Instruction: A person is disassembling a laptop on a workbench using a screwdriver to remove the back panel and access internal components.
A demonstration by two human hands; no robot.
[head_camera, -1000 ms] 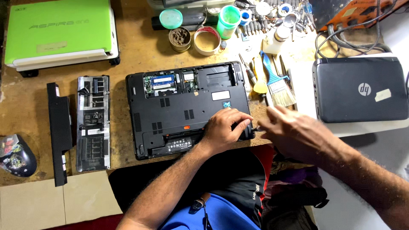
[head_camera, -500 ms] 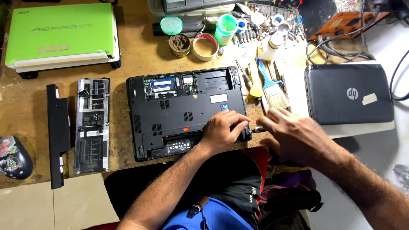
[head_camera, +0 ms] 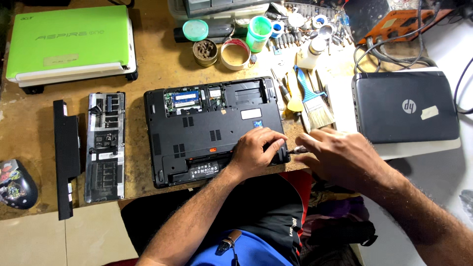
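At the near edge of the bench, your left hand lay flat with fingers curled over the near right corner of the upturned black laptop, pressing it down, while your right hand closed on a slim tool whose tip met that same corner; whether it was a screwdriver you could not tell from its small visible part. The two hands sat close together, nearly touching. The work looked well under way: the base cover already lay removed toward the bench's left side, with the long black battery just beside it on the left, and the laptop's memory bay stood open along its far edge. The rest of the bottom shell remained in place, so much of the disassembly appeared still to come. A computer mouse rested at the near left corner. Farther back, a blue-handled brush lay just right of the laptop, with a closed dark laptop beyond it at the right edge and a green netbook at the far left corner. Compared with a second earlier, your hands kept almost the same places; only your view had shifted slightly, and your right hand drew a little closer to the corner.
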